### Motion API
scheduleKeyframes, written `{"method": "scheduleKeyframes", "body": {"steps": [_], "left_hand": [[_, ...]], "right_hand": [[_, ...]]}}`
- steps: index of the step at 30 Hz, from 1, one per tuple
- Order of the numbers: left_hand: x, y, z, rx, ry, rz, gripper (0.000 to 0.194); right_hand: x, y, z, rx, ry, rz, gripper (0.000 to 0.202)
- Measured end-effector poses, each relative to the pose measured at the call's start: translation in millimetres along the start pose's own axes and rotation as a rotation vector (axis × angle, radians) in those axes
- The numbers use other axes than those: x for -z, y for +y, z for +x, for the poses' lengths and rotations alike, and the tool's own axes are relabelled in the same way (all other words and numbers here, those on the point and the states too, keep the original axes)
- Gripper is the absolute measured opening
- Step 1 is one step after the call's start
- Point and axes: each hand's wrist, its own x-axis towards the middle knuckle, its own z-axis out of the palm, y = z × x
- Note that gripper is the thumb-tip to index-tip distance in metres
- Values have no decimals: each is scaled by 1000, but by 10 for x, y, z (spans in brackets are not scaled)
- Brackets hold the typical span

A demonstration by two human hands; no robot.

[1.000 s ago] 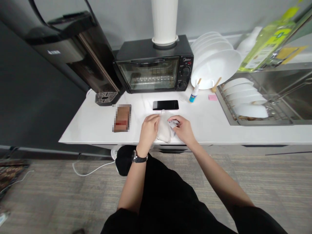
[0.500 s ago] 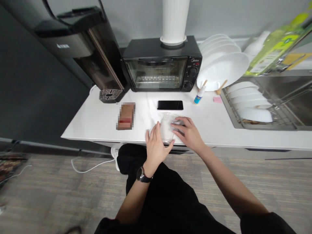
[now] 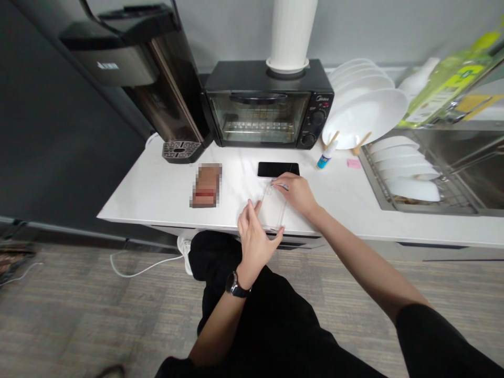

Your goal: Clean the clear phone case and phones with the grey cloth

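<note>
A clear phone case (image 3: 271, 211) lies on the white counter at its front edge. My left hand (image 3: 255, 236) grips it, fingers along its left side and thumb at the lower right corner. At the case's upper end, by the camera cutout, the fingers of my right hand (image 3: 296, 192) are pressed together. Something small and greyish shows under those fingertips, too hidden to name. Just behind the case lies a phone (image 3: 277, 169) with a dark screen. A small white spray bottle with a blue label (image 3: 323, 158) stands to the right.
A blurred brown item (image 3: 207, 186) lies on the left of the counter (image 3: 137, 197). Behind are a water dispenser (image 3: 169, 89) and a toaster oven (image 3: 260, 115). Plates (image 3: 368, 113), a pink piece (image 3: 354, 164) and a sink with bowls (image 3: 413, 189) are right.
My right hand has moved from the case's right middle up to its upper end. My left hand keeps its grip. The view has shifted slightly.
</note>
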Motion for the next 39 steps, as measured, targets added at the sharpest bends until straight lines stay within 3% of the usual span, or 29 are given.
{"method": "scheduleKeyframes", "body": {"steps": [8,11,14,19,24,31,34,39], "left_hand": [[6,-16,-32,11,-13,4,141],[4,-30,-42,11,-15,-13,141],[16,-21,-36,4,-17,-18,140],[28,12,-17,20,-17,-29,138],[26,17,-7,30,-23,-31,138],[48,26,2,22,-24,-18,138],[48,29,8,17,-27,-11,138],[25,6,-7,30,-35,14,139]], "right_hand": [[-140,-463,-447,170,-100,105,21],[-86,-598,-624,291,-135,177,27],[53,-536,-727,332,-184,224,26],[247,-141,-637,243,-142,94,22],[118,57,-288,80,-11,-67,22],[-179,-101,-72,28,31,-37,25],[-177,-201,-146,45,1,55,25],[-114,-486,-442,104,-162,209,20]]}}
